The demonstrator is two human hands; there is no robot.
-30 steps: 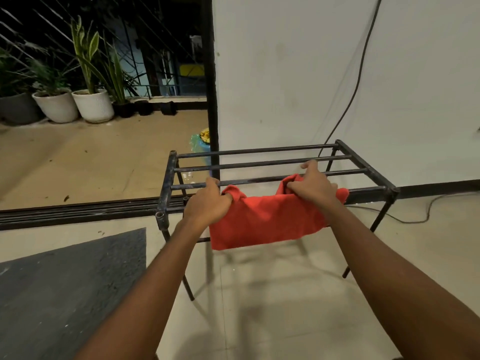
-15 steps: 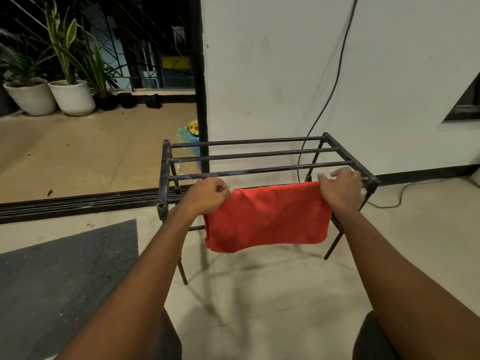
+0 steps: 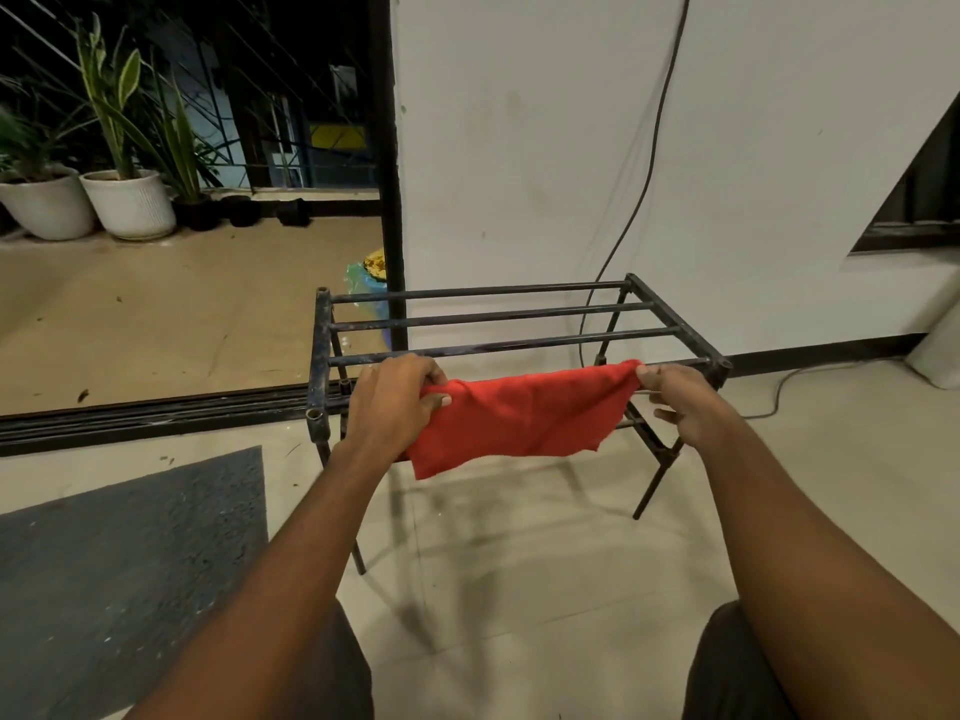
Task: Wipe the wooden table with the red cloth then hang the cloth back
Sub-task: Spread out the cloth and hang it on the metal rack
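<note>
The red cloth (image 3: pixel 524 418) hangs spread at the front of a black metal rack (image 3: pixel 483 318) of parallel bars. My left hand (image 3: pixel 390 402) grips the cloth's left top corner, thumb and fingers curled round the fabric. My right hand (image 3: pixel 680 402) pinches the right top corner between thumb and forefinger, at the rack's front right corner. The cloth sags between the two hands and its lower edge hangs below the front bar. No wooden table is in view.
A white wall (image 3: pixel 571 137) with a black cable (image 3: pixel 644 179) stands behind the rack. A grey mat (image 3: pixel 119 553) lies on the floor at left. Potted plants (image 3: pixel 124 200) stand beyond a black door track (image 3: pixel 156 413). My knees show at the bottom.
The cloth went from bunched to stretched wide along the rack's front. My right hand slid right to the far corner; now both hands have lifted the top edge slightly, pinching its corners.
</note>
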